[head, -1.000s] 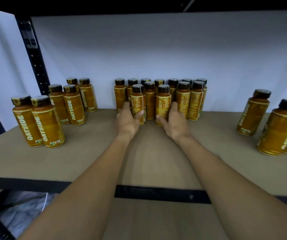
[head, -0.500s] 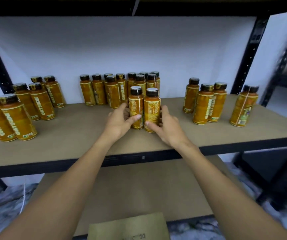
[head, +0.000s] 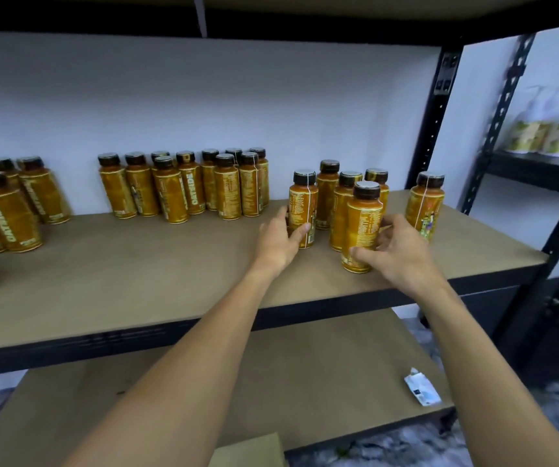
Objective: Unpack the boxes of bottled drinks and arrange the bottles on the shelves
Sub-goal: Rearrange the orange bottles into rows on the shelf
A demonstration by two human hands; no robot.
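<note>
Fingers point(head: 300, 230) of the left hand point(head: 276, 242) curl round one orange bottle point(head: 303, 210); the right hand point(head: 399, 254) grips a nearer bottle point(head: 362, 227). Both stand at the right of the shelf point(head: 136, 281). A bottle cluster point(head: 183, 190) stands far left by the wall. On the lower shelf point(head: 305, 365) lies a white scrap point(head: 422, 390), perhaps a wrapper.

Plain white wall point(head: 271, 96) right across the back. Far right, a neighbouring black rack point(head: 541, 166) carrying a blurred cluster of pale bottles point(head: 547, 129). Near right, low down, a small crumpled white wrapper point(head: 422, 389), and mottled grey floor point(head: 389, 446) beneath.
</note>
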